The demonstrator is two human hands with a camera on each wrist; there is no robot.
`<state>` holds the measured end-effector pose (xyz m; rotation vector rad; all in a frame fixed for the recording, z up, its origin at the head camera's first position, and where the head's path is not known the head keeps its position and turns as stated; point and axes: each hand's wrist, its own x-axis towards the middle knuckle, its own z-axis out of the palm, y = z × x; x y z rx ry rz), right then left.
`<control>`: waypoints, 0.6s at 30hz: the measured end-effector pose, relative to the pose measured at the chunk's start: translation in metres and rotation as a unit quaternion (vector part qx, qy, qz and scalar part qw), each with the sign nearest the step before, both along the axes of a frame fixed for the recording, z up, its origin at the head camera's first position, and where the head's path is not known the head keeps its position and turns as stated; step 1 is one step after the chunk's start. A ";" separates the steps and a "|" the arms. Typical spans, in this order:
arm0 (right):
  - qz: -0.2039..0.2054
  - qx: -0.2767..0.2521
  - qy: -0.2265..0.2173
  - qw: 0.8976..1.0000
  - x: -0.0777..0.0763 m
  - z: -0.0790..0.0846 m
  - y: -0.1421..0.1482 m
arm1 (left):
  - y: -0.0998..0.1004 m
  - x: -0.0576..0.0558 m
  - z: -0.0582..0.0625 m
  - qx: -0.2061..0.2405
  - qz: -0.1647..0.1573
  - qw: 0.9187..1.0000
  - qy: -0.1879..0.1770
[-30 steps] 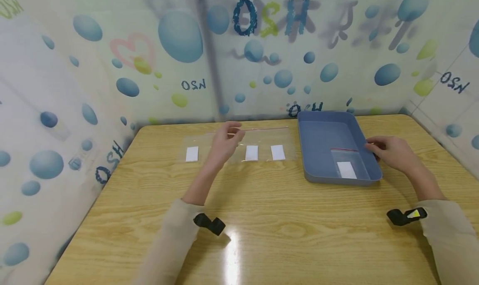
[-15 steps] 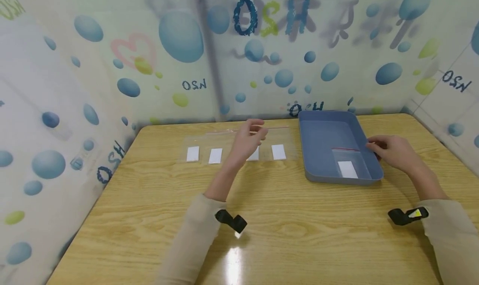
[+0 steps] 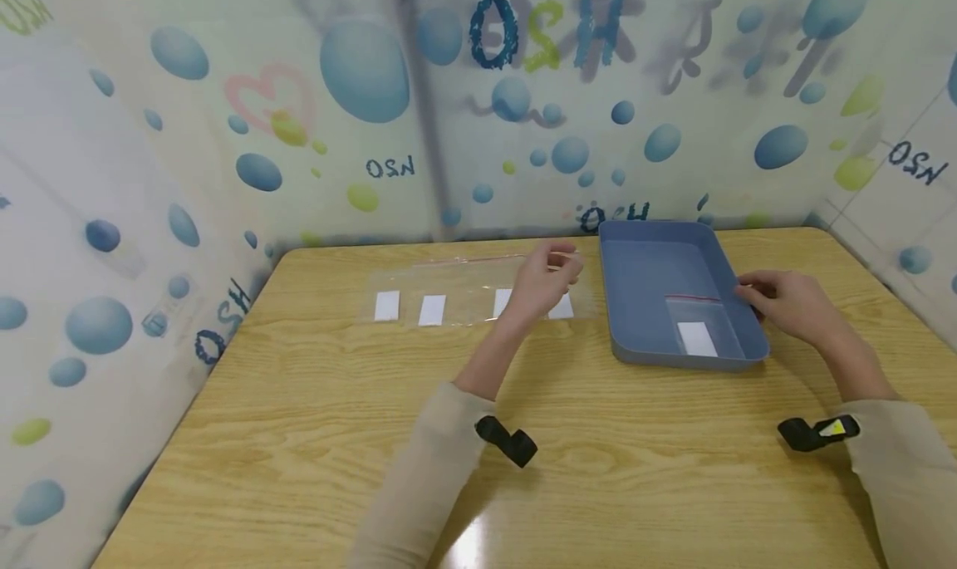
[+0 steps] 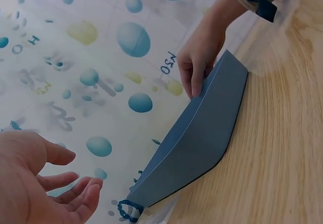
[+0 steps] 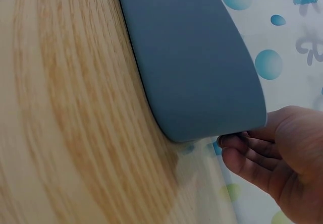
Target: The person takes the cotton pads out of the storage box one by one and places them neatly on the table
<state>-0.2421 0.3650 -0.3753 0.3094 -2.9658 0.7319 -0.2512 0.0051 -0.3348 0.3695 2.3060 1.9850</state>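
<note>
My left hand (image 3: 540,286) hovers over the right part of a row of clear zip bags (image 3: 467,282), fingers loosely bent and holding nothing. In the left wrist view that hand (image 4: 35,183) is plainly apart from the blue-grey tray (image 4: 202,128). Each bag shows a white rectangle (image 3: 432,310); my left hand and wrist partly cover those on the right. My right hand (image 3: 788,303) pinches the right wall of the tray (image 3: 650,274) between thumb and fingers, also seen in the right wrist view. Inside the tray, near its front, lies one red-topped zip bag (image 3: 728,332) with a white rectangle (image 3: 697,339).
The wood-grain table (image 3: 643,469) runs up to a wall (image 3: 463,137) printed with blue and green drops. The tray stands right of the bag row, near the table's back edge. Side walls border the table left and right.
My left hand has moved right along the bag row towards the tray, uncovering the left bags. My right hand stays at the tray's wall, and the tray and bags have not moved.
</note>
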 end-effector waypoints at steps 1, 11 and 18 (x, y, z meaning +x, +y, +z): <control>0.000 0.000 0.000 1.000 0.000 0.000 0.000 | 0.004 0.000 0.000 0.000 -0.001 1.000 0.000; 0.007 0.004 0.008 1.000 0.000 0.000 -0.002 | 0.031 0.000 -0.006 -0.018 0.001 1.000 -0.011; 0.010 0.000 0.011 1.000 0.002 0.000 -0.001 | 0.046 0.003 -0.009 -0.026 -0.015 0.999 -0.031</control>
